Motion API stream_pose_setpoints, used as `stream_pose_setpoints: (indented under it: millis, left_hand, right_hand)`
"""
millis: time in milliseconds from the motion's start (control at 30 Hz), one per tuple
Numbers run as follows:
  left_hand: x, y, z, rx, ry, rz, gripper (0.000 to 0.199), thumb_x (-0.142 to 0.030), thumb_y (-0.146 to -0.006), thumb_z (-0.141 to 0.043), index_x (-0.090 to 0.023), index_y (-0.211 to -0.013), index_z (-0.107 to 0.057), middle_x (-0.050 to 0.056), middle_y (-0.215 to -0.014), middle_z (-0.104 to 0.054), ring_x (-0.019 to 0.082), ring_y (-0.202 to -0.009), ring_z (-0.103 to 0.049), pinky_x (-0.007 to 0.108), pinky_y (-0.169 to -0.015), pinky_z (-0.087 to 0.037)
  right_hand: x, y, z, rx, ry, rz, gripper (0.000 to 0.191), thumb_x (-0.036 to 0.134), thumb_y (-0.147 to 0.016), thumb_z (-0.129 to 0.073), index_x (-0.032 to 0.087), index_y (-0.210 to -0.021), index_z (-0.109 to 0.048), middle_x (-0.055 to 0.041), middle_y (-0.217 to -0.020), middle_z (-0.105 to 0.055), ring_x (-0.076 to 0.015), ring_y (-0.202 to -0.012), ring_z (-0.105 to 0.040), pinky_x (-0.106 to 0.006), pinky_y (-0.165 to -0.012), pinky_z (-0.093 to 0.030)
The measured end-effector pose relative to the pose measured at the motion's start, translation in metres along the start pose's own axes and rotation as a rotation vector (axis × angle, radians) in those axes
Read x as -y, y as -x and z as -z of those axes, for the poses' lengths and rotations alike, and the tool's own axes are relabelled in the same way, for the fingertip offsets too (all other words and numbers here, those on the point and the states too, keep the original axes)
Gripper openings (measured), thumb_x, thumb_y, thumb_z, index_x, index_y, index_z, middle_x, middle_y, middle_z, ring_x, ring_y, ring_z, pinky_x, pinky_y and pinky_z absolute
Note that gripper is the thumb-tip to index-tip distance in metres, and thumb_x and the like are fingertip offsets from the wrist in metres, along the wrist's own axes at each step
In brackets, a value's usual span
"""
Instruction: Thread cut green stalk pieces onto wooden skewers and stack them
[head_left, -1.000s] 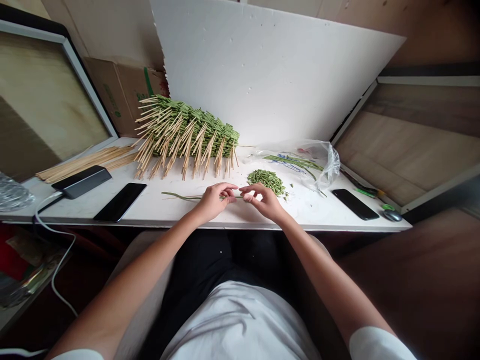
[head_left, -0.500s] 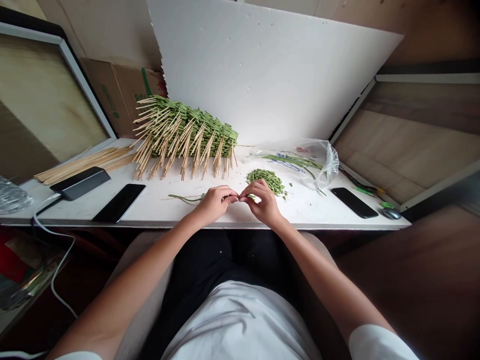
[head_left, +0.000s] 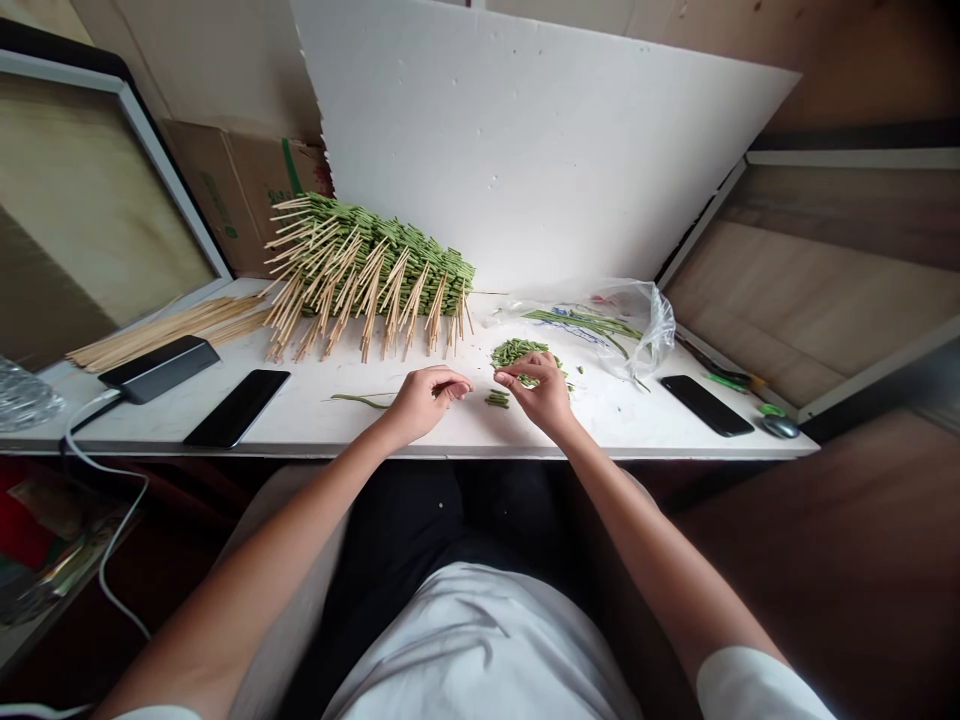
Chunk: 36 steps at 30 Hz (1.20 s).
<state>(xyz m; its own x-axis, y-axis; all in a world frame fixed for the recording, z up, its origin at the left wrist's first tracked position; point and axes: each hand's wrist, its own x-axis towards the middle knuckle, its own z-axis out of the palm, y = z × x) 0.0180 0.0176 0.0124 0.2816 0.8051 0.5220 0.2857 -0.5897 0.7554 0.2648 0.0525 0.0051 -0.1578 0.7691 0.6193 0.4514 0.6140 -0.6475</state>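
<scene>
My left hand [head_left: 429,398] hovers over the front of the white table, fingers curled together; whatever it may hold is too small to make out. A green stem [head_left: 360,401] and a thin stick lie just left of it. To the right, my right hand [head_left: 541,388] has thumb and fingertips close together, with any held piece too small to see. Between the hands lies a small row of cut green pieces [head_left: 497,398]. Behind my right hand is a pile of cut green pieces [head_left: 517,350], partly covered by it.
Skewers threaded with green pieces [head_left: 375,265] are stacked at the back. Bare sticks [head_left: 165,330], a dark box [head_left: 161,368] and a phone [head_left: 238,408] lie left. A plastic bag [head_left: 652,325] with long stems, another phone [head_left: 706,404] and a mouse [head_left: 780,426] are right.
My hands, whose fingertips met before, have moved apart, the left one leftward and the right one rightward. The small row of cut pieces between them now shows.
</scene>
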Motion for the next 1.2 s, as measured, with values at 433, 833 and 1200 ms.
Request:
stream_pose_setpoints:
  millis: [433,833,1200]
  left_hand:
    - [0.018,0.004,-0.002,0.062,-0.176,0.035,0.025,-0.021,-0.105,-0.063,-0.019,-0.117,-0.084,0.01,-0.111,-0.075,0.022,-0.1,-0.073,0.033,-0.089,-0.058]
    - [0.009,0.003,-0.007,-0.055,-0.063,-0.021,0.027,-0.029,-0.092,-0.084,-0.017,-0.116,-0.082,0.009,-0.101,-0.079,0.022,-0.089,-0.075,0.034,-0.084,-0.061]
    - [0.006,0.004,-0.004,-0.022,-0.172,-0.122,0.011,-0.026,-0.097,-0.076,-0.02,-0.096,-0.086,0.008,-0.096,-0.081,0.022,-0.087,-0.075,0.034,-0.084,-0.059]
  right_hand:
    - [-0.039,0.007,-0.008,0.158,0.354,-0.058,0.04,0.043,-0.107,-0.06,0.022,-0.082,-0.081,-0.0104,-0.081,-0.076,-0.0302,-0.092,-0.06,-0.044,-0.092,-0.046]
    - [0.023,0.009,-0.012,0.236,-0.213,0.06,0.03,0.056,-0.095,-0.077,0.027,-0.098,-0.084,-0.0066,-0.097,-0.082,-0.0241,-0.093,-0.069,-0.037,-0.076,-0.053]
    - [0.034,0.008,-0.006,0.178,-0.084,0.215,0.032,0.058,-0.095,-0.076,0.026,-0.097,-0.082,-0.0078,-0.092,-0.077,-0.0261,-0.093,-0.065,-0.045,-0.09,-0.051]
